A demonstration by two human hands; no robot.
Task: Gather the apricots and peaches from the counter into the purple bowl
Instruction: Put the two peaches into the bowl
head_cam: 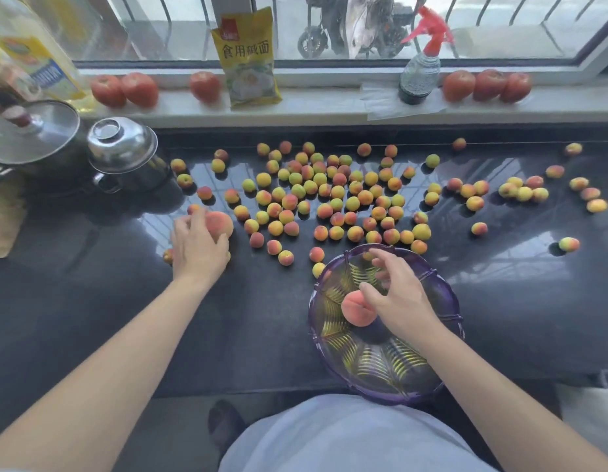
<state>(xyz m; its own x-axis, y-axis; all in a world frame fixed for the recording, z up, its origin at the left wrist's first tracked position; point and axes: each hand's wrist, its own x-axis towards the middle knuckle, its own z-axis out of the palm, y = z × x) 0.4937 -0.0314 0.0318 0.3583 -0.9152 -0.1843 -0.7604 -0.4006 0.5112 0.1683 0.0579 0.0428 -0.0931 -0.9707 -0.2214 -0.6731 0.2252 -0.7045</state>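
Note:
Several small yellow-red apricots lie scattered over the dark counter. My left hand curls around a larger pink peach at the left of the spread. The purple ribbed bowl stands at the counter's front edge, right of centre. My right hand hovers over the bowl with fingers loosely spread. A second peach sits in the bowl right under its thumb; whether the thumb still touches it is unclear.
A lidded pot and a steel kettle-like pot stand at the back left. On the windowsill sit tomatoes, a yellow packet and a spray bottle. More apricots trail to the far right.

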